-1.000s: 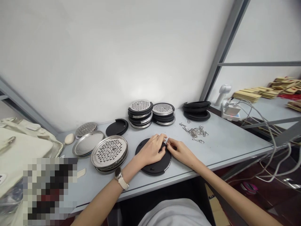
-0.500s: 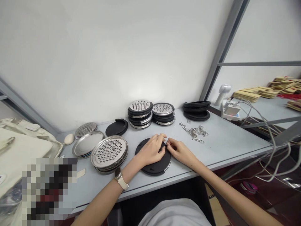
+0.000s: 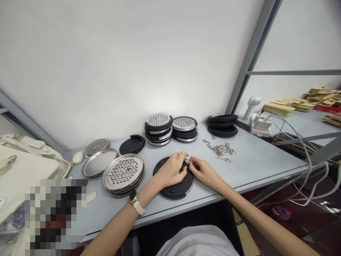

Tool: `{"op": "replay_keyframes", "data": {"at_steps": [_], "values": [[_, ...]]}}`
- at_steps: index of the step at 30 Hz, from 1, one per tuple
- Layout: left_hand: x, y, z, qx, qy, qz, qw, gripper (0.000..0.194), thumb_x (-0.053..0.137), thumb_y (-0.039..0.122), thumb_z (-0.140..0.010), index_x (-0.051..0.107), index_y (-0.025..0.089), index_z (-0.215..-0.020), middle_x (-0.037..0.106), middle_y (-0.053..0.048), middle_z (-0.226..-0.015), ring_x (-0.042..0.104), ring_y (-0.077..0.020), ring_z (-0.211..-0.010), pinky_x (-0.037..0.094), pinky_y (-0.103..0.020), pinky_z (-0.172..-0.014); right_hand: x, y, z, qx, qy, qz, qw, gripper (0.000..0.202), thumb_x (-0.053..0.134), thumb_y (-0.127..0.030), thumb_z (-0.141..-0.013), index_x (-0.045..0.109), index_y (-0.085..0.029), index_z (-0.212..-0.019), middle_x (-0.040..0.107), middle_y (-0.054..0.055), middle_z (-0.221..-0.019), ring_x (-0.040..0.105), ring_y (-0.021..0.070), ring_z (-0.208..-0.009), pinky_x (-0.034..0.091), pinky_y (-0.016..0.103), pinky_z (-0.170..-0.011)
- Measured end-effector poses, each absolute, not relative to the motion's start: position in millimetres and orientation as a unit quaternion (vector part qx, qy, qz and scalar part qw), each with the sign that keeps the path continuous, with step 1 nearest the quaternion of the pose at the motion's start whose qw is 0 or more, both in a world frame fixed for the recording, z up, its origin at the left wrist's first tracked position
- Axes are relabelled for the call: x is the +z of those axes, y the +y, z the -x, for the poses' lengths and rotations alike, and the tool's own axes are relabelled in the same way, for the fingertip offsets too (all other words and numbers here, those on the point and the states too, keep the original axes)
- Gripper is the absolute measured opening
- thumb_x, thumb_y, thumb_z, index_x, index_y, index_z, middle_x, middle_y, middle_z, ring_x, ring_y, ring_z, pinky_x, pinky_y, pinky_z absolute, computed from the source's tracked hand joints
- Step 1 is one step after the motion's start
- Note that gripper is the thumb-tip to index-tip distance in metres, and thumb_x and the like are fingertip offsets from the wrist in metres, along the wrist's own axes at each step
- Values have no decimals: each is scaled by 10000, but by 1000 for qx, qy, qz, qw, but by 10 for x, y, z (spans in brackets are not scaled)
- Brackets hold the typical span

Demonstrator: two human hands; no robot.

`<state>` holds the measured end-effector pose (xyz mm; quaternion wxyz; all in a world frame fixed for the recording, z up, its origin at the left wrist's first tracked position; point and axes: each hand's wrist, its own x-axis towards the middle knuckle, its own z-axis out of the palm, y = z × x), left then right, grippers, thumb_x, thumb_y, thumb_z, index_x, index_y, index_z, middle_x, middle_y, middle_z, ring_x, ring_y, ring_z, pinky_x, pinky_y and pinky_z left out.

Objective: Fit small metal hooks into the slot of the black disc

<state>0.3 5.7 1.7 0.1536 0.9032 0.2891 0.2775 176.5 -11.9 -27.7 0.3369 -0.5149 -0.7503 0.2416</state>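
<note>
A black round holder (image 3: 178,185) lies flat near the table's front edge, with a shiny metal rim showing at its lower right. Across its top rests my left hand (image 3: 172,170), thumb bent on the surface and fingers curled over the upper right rim, holding it. My right hand (image 3: 201,171) is closed in a pinch at that same rim, touching the left fingertips. A small pale, shiny bit (image 3: 187,161) shows between the two hands; its kind is too small to tell. To the right lies a loose heap of metal snap hooks (image 3: 222,150).
Perforated metal grater discs (image 3: 124,172) and plain metal discs (image 3: 99,163) are stacked at left. Behind stand two stacks of black-rimmed graters (image 3: 159,129), (image 3: 185,128). More black holders (image 3: 222,129) sit at back right, another holder (image 3: 131,144) at back left. White cables (image 3: 306,153) hang at right.
</note>
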Motion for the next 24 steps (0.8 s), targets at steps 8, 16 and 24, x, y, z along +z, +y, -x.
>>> {"op": "replay_keyframes", "data": {"at_steps": [8,16,24], "values": [[17,59,-2,277,286,-904,158,385,494,71,-796,370,211,-1133,537,-74,-1053,531,-227,-1030,449,-381,-922,-248,-130,-1755,243,-746,520,339,207,405,-268,-863,374,-204,-668,400,-58,-560,389,104,-524,286,230,-522],[14,60,-1,277,286,-903,159,382,499,68,-792,372,206,-1125,538,-71,-1045,528,-222,-1030,448,-373,-924,-247,-134,-1756,248,-742,521,341,204,409,-261,-857,376,-202,-664,398,-58,-562,384,102,-530,286,226,-521],[22,54,2,277,286,-902,167,389,503,66,-790,370,208,-1127,545,-69,-1037,529,-219,-1020,447,-370,-920,-226,-139,-1742,248,-740,525,338,207,411,-265,-850,368,-202,-658,387,-62,-558,378,99,-527,289,227,-523]]}}
